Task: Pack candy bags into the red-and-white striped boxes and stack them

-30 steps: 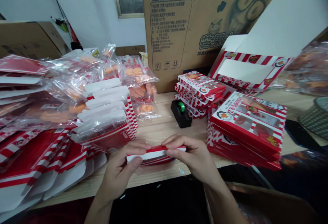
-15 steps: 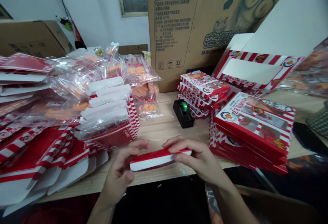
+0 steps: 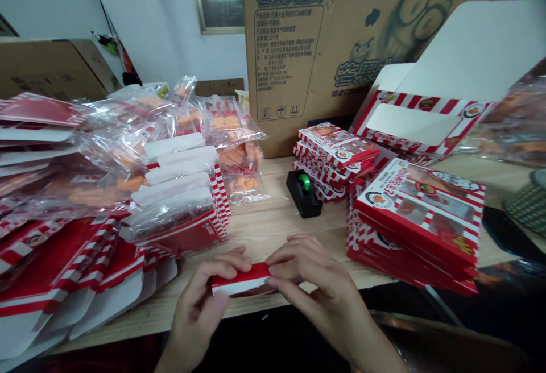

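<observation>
Two bare hands are at work in front of me, as I watch from far away through the head camera, and both grip one red and white box (image 3: 241, 282). It is close to me, at the near edge of the wooden counter (image 3: 264, 219), with its red side up and a white strip facing me. My left hand (image 3: 203, 290) has its fingers bent over the left end, and its thumb is a bit blurry at the front. My right hand (image 3: 318, 282) pinches the box between thumb and fingers, and hides its right end. Past the hands sits a black tape holder (image 3: 310, 207) with a green roll in it. Right of that I see a small stack of striped boxes (image 3: 336, 148), and nearer to me a bigger stack of boxes (image 3: 420, 214) with little windows on top. Behind them one box stands with its big white lid (image 3: 473, 49) up. On my left is a row of boxes (image 3: 183, 233) with white flaps open, and a messy pile of flat-looking red boxes (image 3: 77, 259) beside it. Shiny clear bags (image 3: 149, 106) with orange things inside lie behind. A big brown carton (image 3: 281, 54) with dark writing stands at the back.
</observation>
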A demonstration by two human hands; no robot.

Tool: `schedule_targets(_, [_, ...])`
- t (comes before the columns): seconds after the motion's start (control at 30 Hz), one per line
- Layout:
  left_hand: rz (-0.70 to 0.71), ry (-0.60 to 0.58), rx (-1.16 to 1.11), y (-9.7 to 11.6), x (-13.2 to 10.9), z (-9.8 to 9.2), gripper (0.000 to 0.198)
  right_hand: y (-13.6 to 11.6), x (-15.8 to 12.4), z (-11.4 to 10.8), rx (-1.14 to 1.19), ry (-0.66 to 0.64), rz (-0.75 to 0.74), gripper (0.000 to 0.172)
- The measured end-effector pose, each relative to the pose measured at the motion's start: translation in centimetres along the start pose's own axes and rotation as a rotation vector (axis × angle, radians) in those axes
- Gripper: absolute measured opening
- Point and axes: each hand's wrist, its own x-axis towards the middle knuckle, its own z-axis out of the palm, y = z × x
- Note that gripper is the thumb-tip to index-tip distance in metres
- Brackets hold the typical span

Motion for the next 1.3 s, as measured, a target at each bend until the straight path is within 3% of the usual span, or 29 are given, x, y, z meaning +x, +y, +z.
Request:
schedule_targets(0.1, [0.034, 0.001, 0.078, -0.1, 0.0, -0.1, 0.016, 0.6, -0.2, -0.4, 0.125, -0.014, 0.034, 0.009])
schedule_targets(0.2, [0.032, -0.057, 0.096, -0.2, 0.1, -1.2, 0.012, 1.9, -0.5, -0.9, 0.342, -0.069, 0.173, 0.012])
schedule_targets(0.33, [0.020, -0.072, 0.204, -0.4, 0.3, -1.8, 0.005, 3.2, -0.9, -0.7, 0.586, 0.108, 0.215, 0.010])
schedule_targets(0.47, [0.094, 0.057, 0.236, -1.1, 0.3, 0.0, 0.011, 3.2, -1.2, 0.3, 0.521, 0.230, 0.085, 0.007])
schedule_targets(0.63, [0.202, 0.145, 0.295, -2.0, -0.1, 2.1, 0.026, 2.3, -1.5, 0.5, 0.290, 0.229, 0.050, 0.014])
schedule_targets(0.77, [0.198, 0.132, 0.270, -2.1, -0.1, 1.9, 0.019, 2.4, -2.0, 0.1, 0.251, 0.142, -0.032, 0.020])
schedule_targets(0.9, [0.135, 0.036, 0.196, -1.7, 0.2, 1.1, 0.009, 2.6, -2.2, -0.2, 0.272, 0.097, -0.067, 0.027])
schedule_targets(1.07, [0.112, 0.038, 0.246, -1.4, 0.4, 1.1, 0.011, 2.5, -2.0, -0.2, 0.320, 0.116, 0.102, 0.014])
schedule_targets(1.17, [0.171, 0.095, 0.307, -1.5, 0.5, 1.6, 0.011, 2.6, -1.6, 0.1, 0.381, 0.143, 0.226, 0.025])
schedule_targets(1.3, [0.204, 0.143, 0.324, -1.8, 0.8, 2.1, 0.012, 3.2, -1.4, 0.5, 0.398, 0.156, 0.167, 0.022])
